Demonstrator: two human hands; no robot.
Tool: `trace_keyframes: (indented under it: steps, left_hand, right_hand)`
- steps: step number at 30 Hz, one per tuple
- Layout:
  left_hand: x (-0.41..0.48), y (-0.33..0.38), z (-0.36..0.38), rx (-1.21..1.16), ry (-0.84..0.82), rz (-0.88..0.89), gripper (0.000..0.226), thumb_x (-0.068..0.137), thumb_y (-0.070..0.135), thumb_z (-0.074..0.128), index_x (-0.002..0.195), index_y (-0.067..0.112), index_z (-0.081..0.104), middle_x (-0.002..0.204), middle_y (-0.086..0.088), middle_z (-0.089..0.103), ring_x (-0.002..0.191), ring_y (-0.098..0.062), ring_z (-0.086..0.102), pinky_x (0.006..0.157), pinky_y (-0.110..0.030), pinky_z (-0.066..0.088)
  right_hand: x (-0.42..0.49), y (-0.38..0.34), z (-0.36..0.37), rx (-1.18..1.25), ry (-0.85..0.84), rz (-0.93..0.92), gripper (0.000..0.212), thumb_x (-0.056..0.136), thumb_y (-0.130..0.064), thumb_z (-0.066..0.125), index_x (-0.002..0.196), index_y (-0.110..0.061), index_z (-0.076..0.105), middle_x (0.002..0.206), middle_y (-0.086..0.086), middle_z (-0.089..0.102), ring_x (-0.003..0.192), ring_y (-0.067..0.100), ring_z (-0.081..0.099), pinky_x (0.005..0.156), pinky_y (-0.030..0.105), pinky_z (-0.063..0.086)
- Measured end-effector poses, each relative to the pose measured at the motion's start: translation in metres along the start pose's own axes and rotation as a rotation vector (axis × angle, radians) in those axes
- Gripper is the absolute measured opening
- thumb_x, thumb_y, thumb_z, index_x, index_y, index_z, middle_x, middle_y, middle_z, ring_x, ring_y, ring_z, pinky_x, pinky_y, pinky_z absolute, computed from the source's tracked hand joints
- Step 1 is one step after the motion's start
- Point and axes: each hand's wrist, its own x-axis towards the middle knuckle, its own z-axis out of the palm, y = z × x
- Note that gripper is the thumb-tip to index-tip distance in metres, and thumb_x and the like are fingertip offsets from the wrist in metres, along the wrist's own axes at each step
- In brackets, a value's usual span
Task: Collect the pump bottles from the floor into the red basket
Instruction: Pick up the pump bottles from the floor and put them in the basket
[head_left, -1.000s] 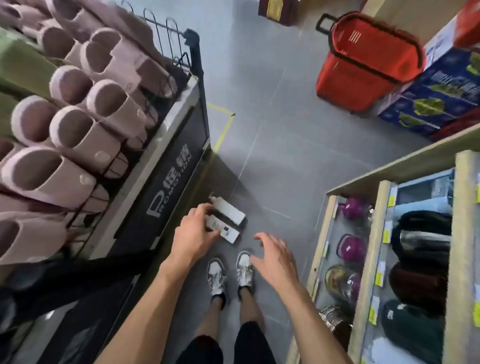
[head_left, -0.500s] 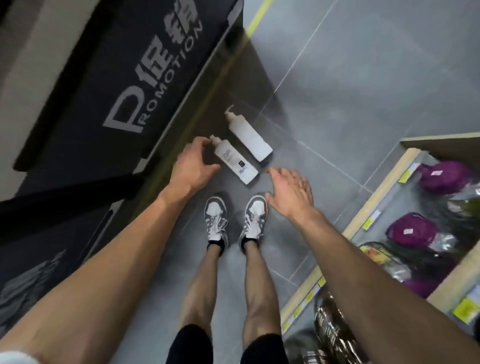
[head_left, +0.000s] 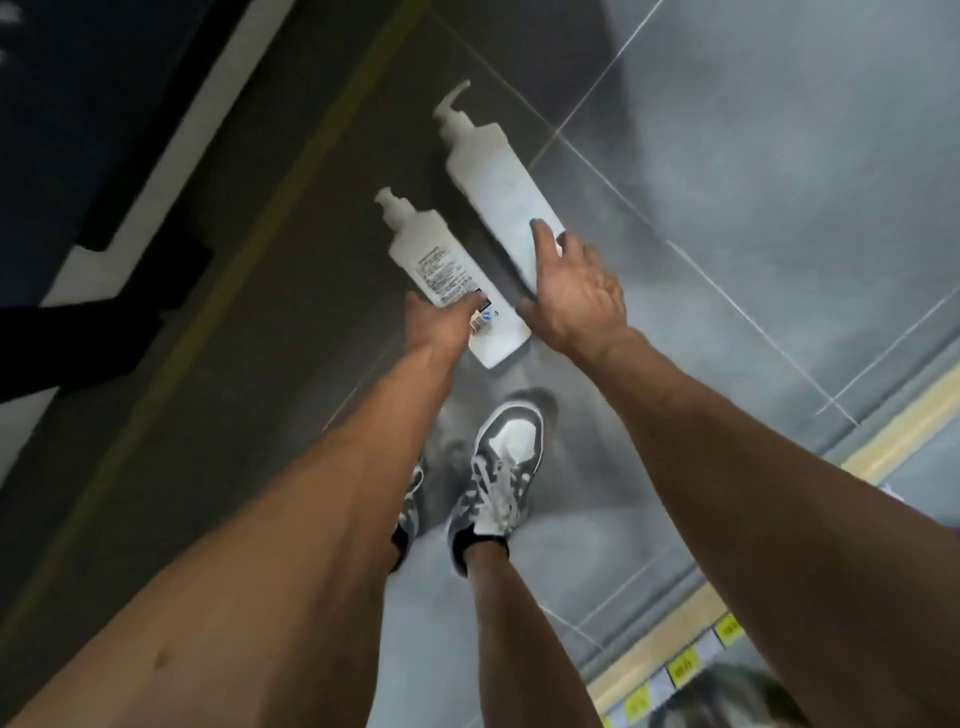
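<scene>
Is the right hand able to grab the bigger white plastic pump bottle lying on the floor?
Probably yes. The right hand lies over the bottom end of the bigger white plastic pump bottle, fingers reaching across it, with nothing between them.

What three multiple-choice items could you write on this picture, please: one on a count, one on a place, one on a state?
1. How many pump bottles show?
A) one
B) two
C) four

2. Where are they?
A) on the grey floor, ahead of the shoes
B) in a red basket
C) on a shelf

3. How do they rest?
A) upright
B) stacked one on the other
C) lying on their sides, side by side

Key:
1 B: two white bottles are in view, the left hand at one and the right hand at the other.
2 A: grey tiles lie under both.
3 C: both lie flat, with their pumps pointing away from the person.
</scene>
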Motion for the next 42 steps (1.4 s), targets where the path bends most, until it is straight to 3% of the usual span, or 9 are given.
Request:
trace_keyframes:
  steps: [3,6,10,16,19,23,29,34,42]
  left_hand:
    - [0.030,-0.010,0.033,-0.155,0.025,-0.031,0.062,0.079,0.020,0.085,0.130,0.010,0.052,0.118,-0.007,0.068,0.094,-0.021,0.070,0.067,-0.022,0.056]
    - [0.064,-0.009,0.050,-0.301,0.090,-0.095,0.078,0.064,0.032,0.091,0.124,0.015,0.046,0.116,-0.013,0.066,0.088,-0.029,0.072,0.073,-0.046,0.064]
    - [0.097,0.001,0.056,-0.337,0.192,-0.152,0.090,0.040,0.041,0.086,0.114,0.018,0.041,0.109,-0.012,0.065,0.078,-0.030,0.072,0.069,-0.049,0.063]
    - [0.088,-0.004,0.032,-0.322,0.144,-0.005,0.051,0.071,0.015,0.086,0.113,0.011,0.057,0.108,-0.009,0.072,0.078,-0.018,0.070,0.066,-0.030,0.060]
    - [0.067,-0.001,-0.003,-0.290,0.003,0.057,0.048,0.070,0.004,0.084,0.114,0.010,0.064,0.106,-0.010,0.076,0.087,-0.021,0.074,0.076,-0.039,0.063]
    - [-0.012,0.022,-0.062,-0.108,-0.153,0.079,0.057,0.054,0.018,0.084,0.108,0.020,0.066,0.100,-0.005,0.077,0.089,-0.027,0.076,0.077,-0.051,0.063]
    - [-0.188,0.068,-0.156,-0.009,-0.178,0.179,0.051,0.074,-0.007,0.082,0.111,0.020,0.062,0.103,0.000,0.072,0.086,-0.013,0.071,0.067,-0.028,0.055]
    - [-0.332,0.115,-0.235,0.100,-0.193,0.238,0.083,0.051,0.037,0.086,0.124,0.043,0.047,0.109,0.014,0.068,0.099,-0.012,0.067,0.084,-0.042,0.058]
    - [-0.509,0.191,-0.335,0.149,-0.206,0.517,0.080,0.055,0.044,0.081,0.124,0.043,0.040,0.110,0.023,0.060,0.103,-0.004,0.059,0.085,-0.035,0.049]
  right_hand:
    - [0.036,-0.001,0.020,-0.034,0.029,-0.038,0.091,0.091,-0.036,0.067,0.160,-0.023,0.008,0.155,0.018,0.030,0.135,0.040,0.039,0.104,0.053,0.040]
    - [0.067,-0.005,0.030,0.001,0.057,0.003,0.101,0.090,-0.041,0.068,0.161,-0.018,0.001,0.155,0.019,0.031,0.136,0.039,0.038,0.106,0.054,0.039]
    - [0.100,-0.013,0.039,0.215,0.090,0.154,0.098,0.082,-0.038,0.074,0.157,-0.017,0.014,0.145,0.014,0.042,0.132,0.037,0.042,0.104,0.053,0.038]
    - [0.087,-0.019,0.031,0.367,0.165,0.245,0.073,0.074,-0.043,0.076,0.133,-0.018,0.042,0.127,0.008,0.054,0.114,0.036,0.057,0.090,0.044,0.043]
    - [0.048,-0.025,0.009,0.453,0.165,0.302,0.076,0.068,-0.046,0.080,0.132,-0.024,0.045,0.128,0.002,0.056,0.112,0.033,0.059,0.086,0.039,0.045]
    - [-0.039,-0.038,-0.033,0.670,0.091,0.401,0.076,0.060,-0.049,0.080,0.125,-0.035,0.044,0.119,-0.007,0.061,0.102,0.026,0.063,0.083,0.038,0.052]
    - [-0.198,-0.086,-0.139,0.842,0.061,0.520,0.066,0.061,-0.046,0.077,0.115,-0.037,0.040,0.112,-0.010,0.062,0.105,0.022,0.063,0.079,0.031,0.047]
    - [-0.312,-0.131,-0.254,0.868,0.116,0.514,0.069,0.056,-0.052,0.069,0.116,-0.039,0.038,0.112,-0.012,0.058,0.107,0.021,0.062,0.077,0.032,0.044]
    - [-0.453,-0.195,-0.400,0.876,0.361,0.417,0.077,0.048,-0.060,0.067,0.118,-0.039,0.040,0.113,-0.011,0.061,0.101,0.023,0.064,0.082,0.038,0.053]
